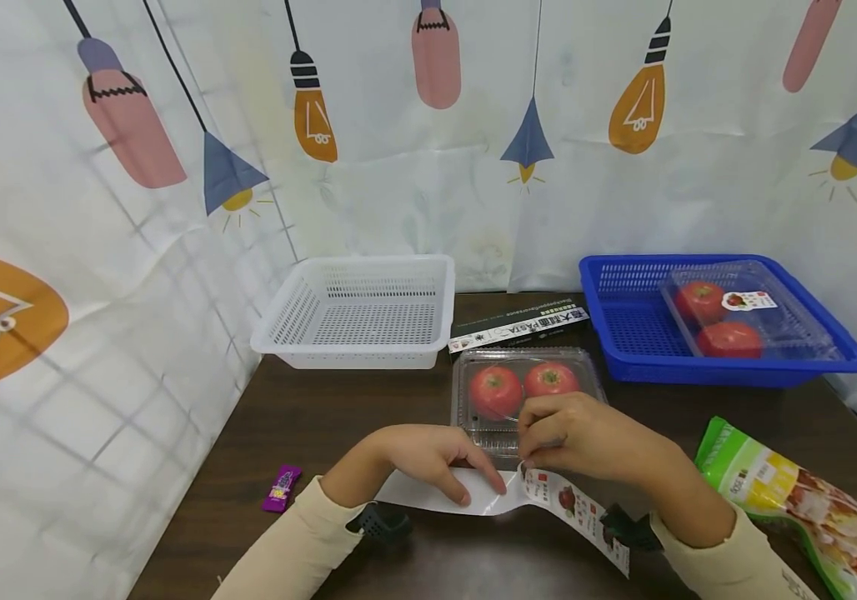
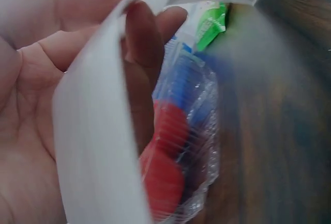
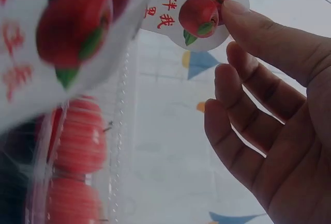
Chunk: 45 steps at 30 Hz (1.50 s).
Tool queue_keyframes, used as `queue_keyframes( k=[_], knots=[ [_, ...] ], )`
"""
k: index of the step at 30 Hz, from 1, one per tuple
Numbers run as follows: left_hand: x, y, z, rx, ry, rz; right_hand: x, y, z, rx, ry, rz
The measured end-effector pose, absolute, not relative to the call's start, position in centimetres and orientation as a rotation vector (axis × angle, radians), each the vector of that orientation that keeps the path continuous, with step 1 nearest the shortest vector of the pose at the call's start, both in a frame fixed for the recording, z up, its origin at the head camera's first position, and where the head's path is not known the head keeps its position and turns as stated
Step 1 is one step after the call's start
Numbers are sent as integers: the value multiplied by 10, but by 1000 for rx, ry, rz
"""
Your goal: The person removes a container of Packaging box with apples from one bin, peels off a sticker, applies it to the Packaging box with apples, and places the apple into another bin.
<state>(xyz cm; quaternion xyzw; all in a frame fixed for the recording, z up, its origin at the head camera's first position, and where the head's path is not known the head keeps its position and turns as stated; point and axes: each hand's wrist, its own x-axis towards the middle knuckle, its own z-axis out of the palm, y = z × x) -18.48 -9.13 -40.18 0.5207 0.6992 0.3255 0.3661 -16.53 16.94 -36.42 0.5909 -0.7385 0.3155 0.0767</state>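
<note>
My left hand [image 1: 436,458] holds a strip of label stickers [image 1: 578,512] by its bare white backing, thumb and fingers on either side of the paper. In the left wrist view the white backing [image 2: 98,146] runs up across the palm. My right hand [image 1: 578,437] pinches an apple-printed sticker [image 3: 201,14] at its edge between thumb and index finger, the other fingers loosely bent. The printed part of the strip curls down to the right, below the right hand. Just behind the hands sits a clear plastic box [image 1: 492,433] with two red apples [image 1: 496,392], partly covered by the right hand.
A white basket [image 1: 353,354] stands back left. In the blue basket [image 1: 729,371] at back right lies another clear box [image 1: 796,321] of red apples, labelled. A black pasta box [image 1: 518,327] lies between the baskets. A green food bag [image 1: 811,508] lies right, a purple packet [image 1: 281,488] left.
</note>
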Motion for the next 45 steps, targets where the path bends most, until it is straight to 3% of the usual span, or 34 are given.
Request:
queue_keyframes(
  k=[24, 36, 41, 45],
  knots=[
    [-165, -55, -441, 1304, 2052, 512, -176, 190, -355, 1644, -2290, 865],
    [-155, -65, -410, 1423, 2184, 349, -176, 195, -353, 1420, -2581, 893],
    [-163, -81, -395, 1443, 2092, 557, -177, 197, -353, 1246, -2747, 926],
    [-176, -96, -392, 1281, 2213, 913, -180, 197, -356, 1120, -2838, 960]
  ],
)
